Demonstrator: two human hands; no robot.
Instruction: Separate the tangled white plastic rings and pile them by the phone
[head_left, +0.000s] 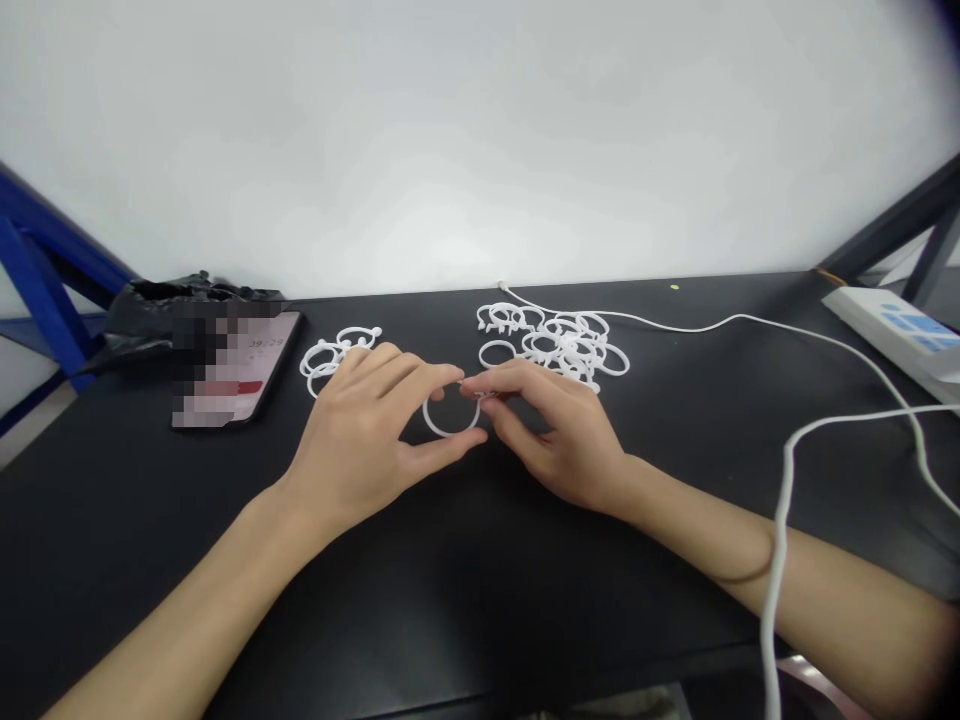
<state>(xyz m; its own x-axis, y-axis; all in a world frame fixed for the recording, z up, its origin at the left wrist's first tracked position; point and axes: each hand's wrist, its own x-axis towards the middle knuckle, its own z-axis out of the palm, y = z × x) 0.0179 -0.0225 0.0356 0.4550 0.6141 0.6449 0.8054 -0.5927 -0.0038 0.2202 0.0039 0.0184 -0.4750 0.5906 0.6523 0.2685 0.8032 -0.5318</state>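
Observation:
A white plastic ring (450, 433) is held just above the black table between both hands. My left hand (375, 420) curves around its left side, fingertips at the top edge and thumb along the bottom. My right hand (551, 420) pinches the ring's right side, where a small white part shows between thumb and fingers. Behind my left hand lies a small group of white rings (319, 358) with ball-like knobs, partly hidden by the fingers. A larger heap of similar rings (570, 345) lies behind my right hand.
A phone (247, 365) lies at the left beside crumpled black plastic (150, 315). A white cable (697, 328) runs across the back right, and a thicker loop (784, 520) hangs over my right forearm. A white box (900, 325) stands at the right edge. Behind is a pale wall (480, 140).

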